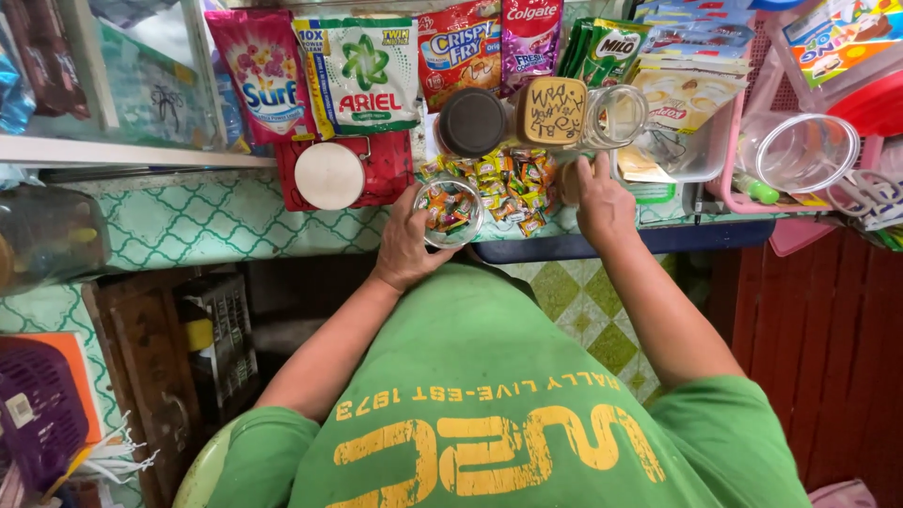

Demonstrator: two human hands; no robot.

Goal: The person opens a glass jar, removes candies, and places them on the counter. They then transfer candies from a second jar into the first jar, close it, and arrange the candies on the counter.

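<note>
Left hand (406,246) fingers grip the clear candy jar (449,212); right hand (602,202) just right of jar, fingers open, flat on bench (216,221).

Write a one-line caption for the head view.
Left hand holds a clear candy jar; right hand rests among wrapped candies.

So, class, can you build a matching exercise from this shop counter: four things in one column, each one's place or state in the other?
Things:
1. small clear jar
2. right hand
3. loose sweets
4. dark-lidded jar

Places or states:
A. spread on the counter
B. held in the left hand
C. lying on its side
D. fingers touching a cardboard-lidded jar

Pairs: 1-B, 2-D, 3-A, 4-C
</note>
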